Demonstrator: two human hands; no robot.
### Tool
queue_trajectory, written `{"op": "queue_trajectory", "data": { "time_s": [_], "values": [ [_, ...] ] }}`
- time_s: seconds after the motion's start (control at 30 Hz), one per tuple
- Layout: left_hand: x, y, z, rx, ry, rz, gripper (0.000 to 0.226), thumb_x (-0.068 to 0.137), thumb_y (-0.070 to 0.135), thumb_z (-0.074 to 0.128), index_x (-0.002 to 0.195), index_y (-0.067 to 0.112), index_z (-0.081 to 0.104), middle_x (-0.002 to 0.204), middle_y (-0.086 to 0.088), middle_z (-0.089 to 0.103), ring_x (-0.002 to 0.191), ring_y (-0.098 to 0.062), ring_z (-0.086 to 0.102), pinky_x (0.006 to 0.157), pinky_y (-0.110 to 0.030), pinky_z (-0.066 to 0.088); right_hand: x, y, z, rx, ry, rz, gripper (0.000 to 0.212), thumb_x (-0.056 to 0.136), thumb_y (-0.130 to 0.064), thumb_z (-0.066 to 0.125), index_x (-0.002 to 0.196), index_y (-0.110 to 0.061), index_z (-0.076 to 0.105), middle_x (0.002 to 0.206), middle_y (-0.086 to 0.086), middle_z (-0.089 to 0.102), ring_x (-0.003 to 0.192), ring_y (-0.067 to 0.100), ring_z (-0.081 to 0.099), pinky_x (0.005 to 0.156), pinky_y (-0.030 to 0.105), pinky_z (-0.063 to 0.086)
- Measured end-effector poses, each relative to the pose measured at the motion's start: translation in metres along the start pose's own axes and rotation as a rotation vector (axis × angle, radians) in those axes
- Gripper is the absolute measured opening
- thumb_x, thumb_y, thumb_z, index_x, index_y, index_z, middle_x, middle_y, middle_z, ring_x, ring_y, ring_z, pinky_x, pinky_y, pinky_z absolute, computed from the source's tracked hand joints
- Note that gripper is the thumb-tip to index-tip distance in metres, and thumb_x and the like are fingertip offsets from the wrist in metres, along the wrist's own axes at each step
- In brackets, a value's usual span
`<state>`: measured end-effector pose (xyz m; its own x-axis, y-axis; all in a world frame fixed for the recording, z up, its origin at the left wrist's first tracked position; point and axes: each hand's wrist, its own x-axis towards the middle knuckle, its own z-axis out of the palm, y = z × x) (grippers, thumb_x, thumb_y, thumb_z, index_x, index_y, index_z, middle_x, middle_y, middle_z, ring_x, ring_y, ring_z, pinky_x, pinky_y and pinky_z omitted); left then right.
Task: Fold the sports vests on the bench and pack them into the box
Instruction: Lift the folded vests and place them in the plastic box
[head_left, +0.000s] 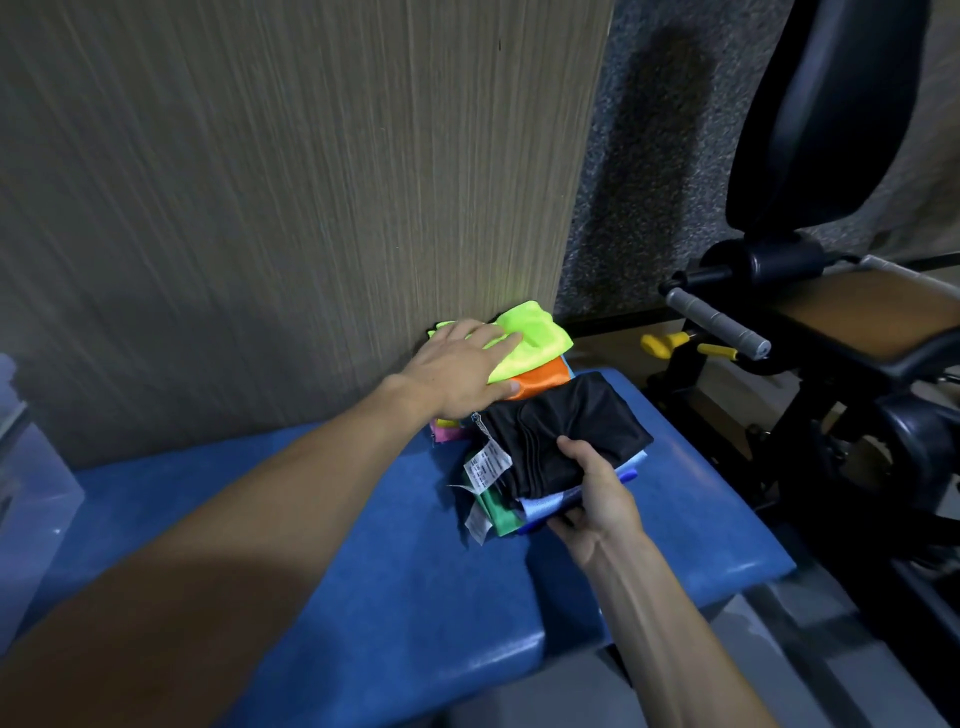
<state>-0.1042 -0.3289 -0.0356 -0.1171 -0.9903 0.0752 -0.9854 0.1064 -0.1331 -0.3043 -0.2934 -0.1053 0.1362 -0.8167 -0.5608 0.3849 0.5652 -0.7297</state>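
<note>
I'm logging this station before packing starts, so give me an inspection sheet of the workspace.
Surface: blue padded bench, by a wood-grain wall panel.
Job's things: yellow vest over orange vest; black vest atop a folded stack; clear box at far left.
Clutter: nothing seen.
Hands: left hand flat on the yellow vest; right hand grips the stack's edge.
Cables: nothing seen.
Surroundings: black gym machine to the right.

Dim room, wood-grain wall panel, speckled grey wall, black gym machine at right
</note>
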Motion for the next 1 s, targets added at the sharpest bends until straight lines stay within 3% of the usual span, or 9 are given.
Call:
{"op": "queue_trajectory", "data": {
  "time_s": [0.1,0.27,0.43,0.7,0.83,1.0],
  "values": [
    [-0.003,0.0,0.001,0.081,0.05,0.049,0.083,0.099,0.066,0.04,0.163,0.024,0.009,0.168,-0.003,0.017,0.152,-0.028,0.014,0.125,-0.044,0.011,-0.001,-0.001,0.001,0.008,-0.004,-0.005,0.044,0.076,-0.021,0.08,0.115,-0.005,0.07,0.099,0.013,0.078,0.073,0.026,0.073,0.066,0.035,0.061],
    [-0.009,0.0,-0.001,0.181,0.075,0.058,0.089,0.096,0.054,0.055,0.163,0.02,0.006,0.168,-0.004,0.014,0.153,-0.03,0.014,0.126,-0.045,0.009,0.003,-0.003,-0.001,0.007,0.002,-0.013,0.042,0.075,-0.022,0.079,0.113,-0.006,0.071,0.097,0.012,0.078,0.075,0.027,0.074,0.071,0.041,0.062],
    [-0.014,0.01,0.011,0.363,0.046,0.092,0.122,0.076,0.043,0.076,0.161,0.016,-0.007,0.169,-0.012,0.006,0.154,-0.038,0.011,0.125,-0.051,0.012,0.002,-0.005,-0.001,0.02,0.005,-0.016,0.036,0.075,-0.022,0.078,0.107,-0.007,0.071,0.095,0.011,0.079,0.075,0.026,0.073,0.073,0.04,0.062],
    [0.0,0.002,0.01,0.392,0.112,0.034,0.097,0.095,0.054,0.058,0.162,0.02,-0.003,0.168,-0.005,0.016,0.152,-0.034,0.02,0.124,-0.051,0.015,0.0,-0.007,-0.001,0.012,0.0,-0.018,0.03,0.076,-0.021,0.078,0.103,-0.009,0.072,0.095,0.011,0.079,0.077,0.027,0.073,0.08,0.045,0.062],
    [-0.001,0.007,0.013,0.367,0.056,0.027,0.096,0.097,0.048,0.058,0.162,0.018,-0.006,0.169,-0.006,0.01,0.153,-0.034,0.015,0.125,-0.051,0.01,-0.001,-0.007,-0.001,0.041,-0.015,-0.019,0.032,0.077,-0.022,0.077,0.105,-0.008,0.072,0.094,0.009,0.079,0.084,0.027,0.074,0.079,0.042,0.062],
    [-0.007,-0.002,0.002,0.299,0.05,0.124,0.095,0.091,0.04,0.062,0.163,0.023,0.001,0.17,-0.005,0.01,0.155,-0.03,0.011,0.126,-0.048,0.006,-0.002,-0.011,0.007,0.116,-0.103,-0.003,0.037,0.083,-0.025,0.073,0.117,-0.008,0.072,0.105,0.009,0.078,0.1,0.028,0.073,0.094,0.045,0.057]
  ]
}}
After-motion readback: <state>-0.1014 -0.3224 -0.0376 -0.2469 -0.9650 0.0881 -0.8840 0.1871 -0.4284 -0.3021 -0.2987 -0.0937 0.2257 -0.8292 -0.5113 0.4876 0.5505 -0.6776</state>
